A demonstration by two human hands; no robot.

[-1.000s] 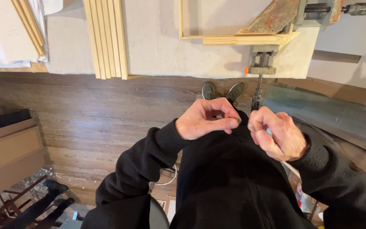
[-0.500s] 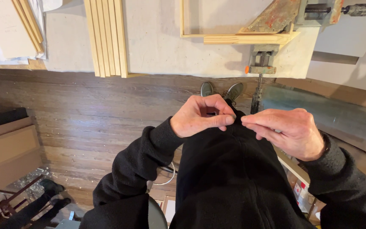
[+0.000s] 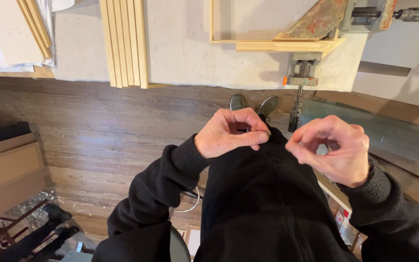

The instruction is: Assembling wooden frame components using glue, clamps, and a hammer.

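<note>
Two hands (image 3: 233,132) at black jacket (image 3: 263,204)

- We are seeing a pale workbench (image 3: 185,53) carrying wooden strips (image 3: 123,41) and a wooden frame (image 3: 272,44).
- A metal clamp (image 3: 302,73) is gripping its edge.

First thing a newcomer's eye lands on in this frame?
The two bare hands at centre: the left hand pinches the hem of the black fleece jacket, while the right hand hovers just beside it, fingers curled, seemingly holding nothing. Above them, a bundle of pale wood strips lies on the white workbench, and a rusty corner clamp grips a wooden frame at the bench's right end.
</note>
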